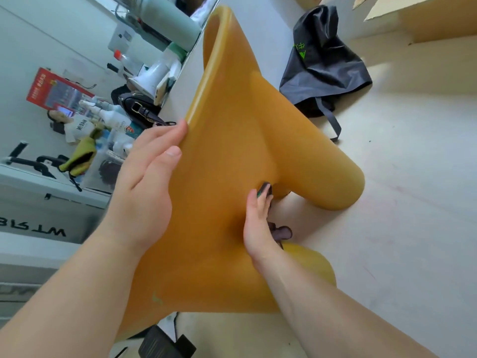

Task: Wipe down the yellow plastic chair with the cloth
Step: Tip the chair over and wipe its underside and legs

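The yellow plastic chair [227,140] fills the middle of the head view, tipped over so its smooth underside faces me and its thick rounded legs point right toward the floor. My left hand [147,177] grips the chair's left edge, fingers curled over the rim. My right hand [259,223] presses a small dark cloth [281,232] against the chair where a leg meets the shell; most of the cloth is hidden under my palm, with a bit showing at the fingertips.
A dark grey bag [322,65] lies on the pale floor behind the chair. Cardboard boxes [426,24] stand at the top right. A cluttered white desk [108,104] with bottles, a black handbag and a red box runs along the left.
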`<state>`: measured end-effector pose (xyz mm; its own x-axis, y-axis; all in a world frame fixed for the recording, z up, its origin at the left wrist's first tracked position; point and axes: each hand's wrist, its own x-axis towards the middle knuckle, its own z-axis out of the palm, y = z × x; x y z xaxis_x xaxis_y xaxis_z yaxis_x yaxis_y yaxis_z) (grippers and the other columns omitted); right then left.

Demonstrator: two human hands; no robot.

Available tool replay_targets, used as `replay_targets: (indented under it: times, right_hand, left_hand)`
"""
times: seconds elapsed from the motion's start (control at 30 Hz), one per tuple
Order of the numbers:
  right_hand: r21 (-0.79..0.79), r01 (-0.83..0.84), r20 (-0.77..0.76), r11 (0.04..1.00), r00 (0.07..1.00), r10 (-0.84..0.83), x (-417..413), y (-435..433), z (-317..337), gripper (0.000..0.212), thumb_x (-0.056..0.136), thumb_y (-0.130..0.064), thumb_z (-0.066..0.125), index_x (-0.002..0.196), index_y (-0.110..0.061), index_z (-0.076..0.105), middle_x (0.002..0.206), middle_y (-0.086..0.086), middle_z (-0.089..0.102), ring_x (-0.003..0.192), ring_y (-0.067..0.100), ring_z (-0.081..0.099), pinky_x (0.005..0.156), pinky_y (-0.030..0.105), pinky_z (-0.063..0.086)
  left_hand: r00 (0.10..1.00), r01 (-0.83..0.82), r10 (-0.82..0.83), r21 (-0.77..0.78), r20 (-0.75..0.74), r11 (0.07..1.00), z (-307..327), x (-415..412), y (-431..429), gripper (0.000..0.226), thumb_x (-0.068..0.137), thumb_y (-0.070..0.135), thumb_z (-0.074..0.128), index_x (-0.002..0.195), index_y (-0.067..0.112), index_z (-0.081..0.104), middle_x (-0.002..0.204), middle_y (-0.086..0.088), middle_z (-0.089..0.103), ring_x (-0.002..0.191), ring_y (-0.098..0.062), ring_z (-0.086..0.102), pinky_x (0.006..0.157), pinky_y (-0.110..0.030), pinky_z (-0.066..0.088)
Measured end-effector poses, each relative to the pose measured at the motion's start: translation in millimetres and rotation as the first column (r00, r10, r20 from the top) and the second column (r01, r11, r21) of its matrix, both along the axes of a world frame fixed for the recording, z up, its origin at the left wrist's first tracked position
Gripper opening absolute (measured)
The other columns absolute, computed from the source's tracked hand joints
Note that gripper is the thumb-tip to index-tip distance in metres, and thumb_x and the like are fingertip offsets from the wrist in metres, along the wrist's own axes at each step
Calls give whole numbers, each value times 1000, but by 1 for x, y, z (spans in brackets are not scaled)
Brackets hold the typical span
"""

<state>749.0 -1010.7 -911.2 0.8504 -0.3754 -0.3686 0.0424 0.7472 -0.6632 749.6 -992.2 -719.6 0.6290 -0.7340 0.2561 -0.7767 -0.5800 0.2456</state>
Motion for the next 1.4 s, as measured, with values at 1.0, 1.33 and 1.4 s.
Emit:
replay_targets:
  times: [1.0, 1.33, 1.4]
  right_hand:
    - [-262, 168, 39, 950, 986, -163, 26, -17, 3, 95, 78, -86, 19, 159, -45, -6, 168, -7, -22, 157, 16, -9, 126, 45, -2]
    - [-579, -174, 22, 797, 973, 229, -53, 107, 33, 125, 50, -104, -16, 150, -31, -35, 161, -3, -36, 145, 16, -42, 122, 44, -21]
    - [-613, -174, 53, 771, 964, 259, -61, 117, 33, 116, 53, -103, -16, 147, -38, -37, 160, -7, -40, 142, 14, -45, 121, 45, -21]
  left_hand:
    - [995, 103, -103, 0, 6, 995, -2, 9, 2, 68, 89, 41, 24, 144, 11, 51, 141, 7, 50, 131, 3, 43, 109, -21, 34]
    - [987, 70, -82, 89, 140, 994, -1, 15, 5, 49, 101, 11, 27, 145, 8, 50, 141, 0, 50, 121, 11, 42, 104, -7, 27]
    - [978, 57, -77, 103, 196, 993, -2, 7, 4, 55, 97, 23, 28, 144, 8, 50, 140, 5, 48, 126, 5, 39, 105, -5, 24]
